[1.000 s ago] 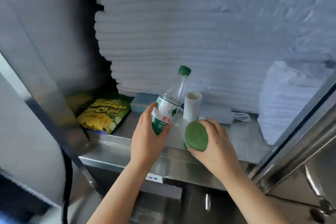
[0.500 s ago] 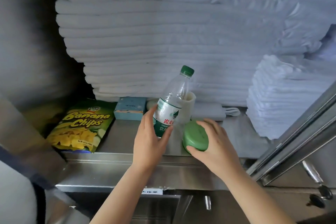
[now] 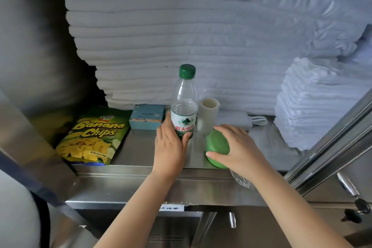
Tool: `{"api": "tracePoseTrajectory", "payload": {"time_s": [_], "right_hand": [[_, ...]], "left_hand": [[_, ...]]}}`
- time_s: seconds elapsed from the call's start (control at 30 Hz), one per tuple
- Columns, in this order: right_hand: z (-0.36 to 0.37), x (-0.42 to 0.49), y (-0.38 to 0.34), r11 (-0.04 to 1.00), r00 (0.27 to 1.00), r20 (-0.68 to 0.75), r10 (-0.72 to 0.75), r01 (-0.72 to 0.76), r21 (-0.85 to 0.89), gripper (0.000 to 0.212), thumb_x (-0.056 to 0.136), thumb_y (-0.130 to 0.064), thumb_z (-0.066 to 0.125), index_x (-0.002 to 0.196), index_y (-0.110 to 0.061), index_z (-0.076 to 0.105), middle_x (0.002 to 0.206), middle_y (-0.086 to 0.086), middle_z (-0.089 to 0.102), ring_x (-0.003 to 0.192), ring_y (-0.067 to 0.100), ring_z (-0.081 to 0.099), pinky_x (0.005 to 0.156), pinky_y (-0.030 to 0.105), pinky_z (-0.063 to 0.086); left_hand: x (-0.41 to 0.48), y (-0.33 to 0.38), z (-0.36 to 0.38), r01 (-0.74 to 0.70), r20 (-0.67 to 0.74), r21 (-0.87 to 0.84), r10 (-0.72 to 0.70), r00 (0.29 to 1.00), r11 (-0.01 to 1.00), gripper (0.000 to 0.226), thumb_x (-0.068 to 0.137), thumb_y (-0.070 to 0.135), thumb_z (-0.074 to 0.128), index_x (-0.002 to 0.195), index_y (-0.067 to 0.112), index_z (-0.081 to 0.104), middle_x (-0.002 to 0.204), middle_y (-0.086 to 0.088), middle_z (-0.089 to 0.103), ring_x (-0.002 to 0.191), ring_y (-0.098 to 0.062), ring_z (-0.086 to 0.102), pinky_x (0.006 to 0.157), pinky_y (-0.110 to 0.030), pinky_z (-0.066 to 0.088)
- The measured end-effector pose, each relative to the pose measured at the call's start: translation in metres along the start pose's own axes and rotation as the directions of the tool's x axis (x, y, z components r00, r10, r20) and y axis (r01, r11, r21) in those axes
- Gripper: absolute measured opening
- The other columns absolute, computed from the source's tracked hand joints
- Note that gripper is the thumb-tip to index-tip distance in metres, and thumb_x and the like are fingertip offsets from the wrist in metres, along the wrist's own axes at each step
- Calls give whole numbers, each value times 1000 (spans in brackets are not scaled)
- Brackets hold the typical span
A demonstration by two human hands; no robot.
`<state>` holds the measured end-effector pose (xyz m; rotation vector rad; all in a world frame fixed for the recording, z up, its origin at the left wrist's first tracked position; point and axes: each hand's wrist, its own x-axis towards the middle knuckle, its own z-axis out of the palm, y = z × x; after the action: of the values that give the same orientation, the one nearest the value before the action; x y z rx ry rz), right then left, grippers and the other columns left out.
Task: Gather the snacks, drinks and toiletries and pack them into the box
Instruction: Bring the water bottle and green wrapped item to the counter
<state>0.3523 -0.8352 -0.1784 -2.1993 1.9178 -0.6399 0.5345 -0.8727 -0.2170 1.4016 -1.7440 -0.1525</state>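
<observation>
A clear water bottle [image 3: 184, 106] with a green cap stands upright on the steel shelf [image 3: 138, 147]; my left hand [image 3: 170, 147] grips its lower part. My right hand [image 3: 239, 147] holds a green oval soap case [image 3: 217, 146], which rests on the shelf just right of the bottle. A green bag of banana chips [image 3: 91, 137] lies at the shelf's left. A small blue box [image 3: 146, 116] sits behind the bottle to the left. A white cup-like roll [image 3: 208, 115] stands right behind the bottle. No packing box is in view.
Tall stacks of folded white linen [image 3: 181, 36] fill the back of the shelf, with a smaller stack [image 3: 314, 110] at the right. A flat white pack with a cord [image 3: 241, 120] lies behind my right hand. A steel door with a handle [image 3: 346, 183] stands at the right.
The bottle went from tilted to upright and now stands on the shelf. The green case came down onto the shelf. The view moved closer and a little left.
</observation>
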Motion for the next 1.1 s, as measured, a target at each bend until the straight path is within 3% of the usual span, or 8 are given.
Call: {"api": "tracePoseTrajectory", "payload": {"time_s": [0.23,0.37,0.47,0.6,0.77,0.9,1.03,1.1], "right_hand": [[-3,0,-3,1000,999,-44,12,-12,-14,68,72,-55,68,133,-35,46,130,-14,47,120,11,41,99,28,36],[-1,-6,0,998,985,-171,20,-10,56,64,73,-53,67,131,-33,48,126,-12,48,116,11,43,95,26,37],[4,-14,4,987,957,-285,62,-17,158,63,76,-49,66,133,-29,48,124,-14,45,116,3,38,93,16,31],[10,-22,7,958,927,-357,115,-9,286,57,80,-38,66,131,-22,49,124,-10,45,118,4,39,94,0,23],[16,-27,9,867,912,-348,218,-17,498,51,81,-36,65,126,-25,45,122,-10,45,116,3,47,95,20,43],[18,-32,10,757,922,-264,282,-45,652,44,82,-33,65,119,-31,42,121,-7,52,115,7,53,87,23,51],[15,-37,15,828,930,-240,278,-105,551,53,80,-45,61,125,-29,38,124,-12,50,119,0,48,100,30,45],[10,-38,13,892,923,-322,211,-47,449,59,82,-39,62,133,-26,34,137,-8,41,131,3,37,109,26,34]], "left_hand": [[-11,2,-5,42,6,40,-42,999,998,74,88,29,59,141,-8,23,129,-28,45,116,-41,47,99,-46,39],[-45,7,-6,-110,-68,-4,109,992,994,57,91,32,49,134,-3,36,125,-21,47,116,-30,42,102,-37,34],[-60,11,-2,-218,80,2,217,973,976,48,90,36,47,126,5,47,118,-11,53,106,-25,46,92,-34,39],[-57,25,2,-216,221,3,210,952,976,59,87,53,43,127,10,51,114,-1,57,102,-22,51,87,-34,43],[-50,41,11,-228,314,-36,227,922,973,78,78,68,46,129,9,47,115,1,56,105,-20,50,89,-31,40],[-43,48,15,-191,314,-133,224,923,973,87,75,61,61,138,7,37,125,-1,53,113,-18,49,95,-33,41],[-40,49,18,-224,278,-168,264,924,960,81,74,38,73,137,3,38,118,-7,56,109,-24,54,91,-35,45],[-41,51,19,-221,269,-201,270,924,955,79,74,35,72,137,2,38,116,-7,56,106,-24,55,88,-35,47]]}}
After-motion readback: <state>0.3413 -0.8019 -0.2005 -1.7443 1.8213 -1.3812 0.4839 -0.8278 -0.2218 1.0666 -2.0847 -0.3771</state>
